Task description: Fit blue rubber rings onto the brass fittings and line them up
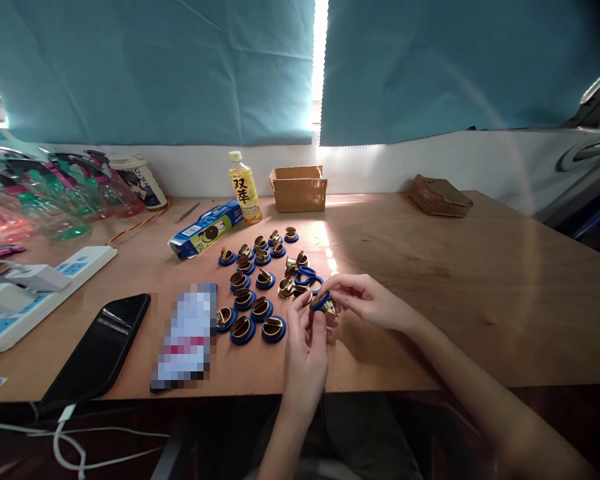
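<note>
My left hand (305, 343) is closed around a round gold-coloured metal fitting with a blue ring (322, 303), just above the table's front part. The fingertips of my right hand (373, 301) pinch the same fitting at its upper right edge. Behind my hands lie loose blue rings (306, 275) and a few gold fittings without rings (286, 288). To the left stand several similar gold fittings, each seated in a blue ring (261, 309), with tilted flaps inside. The fingers partly hide the held fitting.
A black phone (100, 347), a second device with a blurred screen (187, 340) and a white power strip (87, 263) lie at left. Farther back are a blue box (207, 230), a yellow bottle (246, 190), an open cardboard box (300, 193) and a brown package (439, 195).
</note>
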`<state>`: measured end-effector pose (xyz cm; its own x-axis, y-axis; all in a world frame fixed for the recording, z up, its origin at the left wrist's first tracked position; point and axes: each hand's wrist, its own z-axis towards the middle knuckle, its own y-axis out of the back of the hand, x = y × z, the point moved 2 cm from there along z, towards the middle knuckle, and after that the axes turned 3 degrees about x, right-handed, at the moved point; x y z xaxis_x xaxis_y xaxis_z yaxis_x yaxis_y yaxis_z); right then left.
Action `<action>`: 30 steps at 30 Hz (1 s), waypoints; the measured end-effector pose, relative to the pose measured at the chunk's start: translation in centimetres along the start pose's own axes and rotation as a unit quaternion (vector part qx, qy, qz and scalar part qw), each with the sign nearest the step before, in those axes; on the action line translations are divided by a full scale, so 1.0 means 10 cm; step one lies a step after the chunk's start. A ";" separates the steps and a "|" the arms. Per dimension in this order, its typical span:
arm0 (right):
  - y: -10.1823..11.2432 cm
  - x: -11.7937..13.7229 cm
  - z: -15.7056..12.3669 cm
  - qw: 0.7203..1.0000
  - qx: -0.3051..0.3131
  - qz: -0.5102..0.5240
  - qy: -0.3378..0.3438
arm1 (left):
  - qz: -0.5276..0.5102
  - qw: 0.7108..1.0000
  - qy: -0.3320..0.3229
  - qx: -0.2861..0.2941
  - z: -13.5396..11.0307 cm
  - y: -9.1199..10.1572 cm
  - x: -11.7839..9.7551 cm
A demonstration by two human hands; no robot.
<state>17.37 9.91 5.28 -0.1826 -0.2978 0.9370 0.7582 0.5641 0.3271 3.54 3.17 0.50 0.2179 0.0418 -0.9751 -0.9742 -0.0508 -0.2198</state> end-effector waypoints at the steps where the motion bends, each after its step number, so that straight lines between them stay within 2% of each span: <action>1: 0.00 0.01 0.00 1.000 -0.005 -0.008 0.001 | -0.005 1.000 0.005 0.006 0.01 0.00 0.01; 3: 0.00 0.05 0.00 1.000 -0.002 -0.019 0.006 | -0.005 1.000 0.013 0.017 0.02 0.01 0.03; 6: -0.01 0.12 -0.02 0.999 0.039 -0.012 0.020 | 0.014 1.000 0.015 0.023 0.02 0.05 0.04; 8: -0.02 0.15 -0.03 0.997 0.072 0.023 0.014 | 0.016 0.999 0.008 0.035 0.01 0.06 0.04; 10: -0.01 0.14 -0.04 0.995 0.080 0.064 -0.010 | -0.002 0.999 -0.004 0.053 0.00 0.06 0.04; 15: 0.01 0.05 0.01 0.992 0.002 0.115 -0.055 | -0.028 0.997 -0.001 0.078 0.01 0.00 0.08; 20: 0.05 0.02 0.03 0.992 -0.031 0.109 -0.063 | -0.037 0.998 0.025 0.050 0.03 -0.02 0.07; 22: 0.20 -0.02 0.02 0.995 -0.072 0.040 -0.054 | -0.043 0.998 0.034 0.034 0.03 -0.01 0.04; 24: 0.46 -0.11 0.02 0.989 -0.106 -0.089 -0.046 | -0.035 0.998 0.043 0.021 0.02 0.00 0.02; 25: 0.61 -0.17 0.02 0.980 -0.123 -0.149 -0.055 | -0.029 0.998 0.047 0.019 0.02 0.00 0.01; 28: 1.05 -0.42 0.04 0.945 -0.120 -0.277 -0.128 | -0.012 0.998 0.050 0.030 0.02 -0.02 0.00; 30: 1.24 -0.57 0.05 0.930 -0.118 -0.315 -0.150 | 0.004 0.998 0.043 0.041 0.02 -0.03 0.02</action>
<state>27.46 19.00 4.06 -0.7758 -0.2638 0.5732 0.5525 0.1547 0.8190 3.91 3.39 0.37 0.2104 -0.0451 -0.9766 -0.9768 0.0309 -0.2119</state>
